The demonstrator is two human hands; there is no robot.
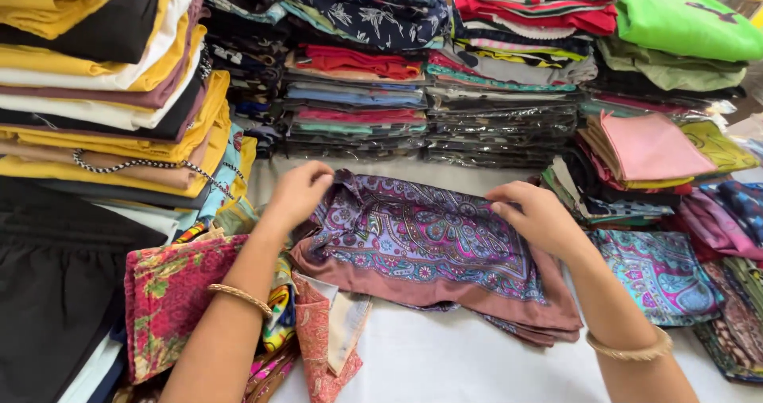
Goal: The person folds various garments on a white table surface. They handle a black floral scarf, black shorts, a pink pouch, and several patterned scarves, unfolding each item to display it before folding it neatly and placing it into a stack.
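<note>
Purple paisley folded silk scarf [429, 244] at frame centre is being flattened; left hand [298, 192] and right hand [540, 216] fingers are pinching its upper corners; next fold needs aligned edges.

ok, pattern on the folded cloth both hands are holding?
Folded cloth: purple paisley with teal and pink details, plain dusty-brown border. Head view, the only one, shows it clearly.

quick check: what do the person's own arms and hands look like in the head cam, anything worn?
Two bare forearms enter from the bottom edge, no sleeves in view. The left hand has a thin gold-coloured bangle on its wrist. The right hand has a thicker gold-coloured bangle on its wrist. No gloves, watch or markings are visible. Rings cannot be made out.
</note>
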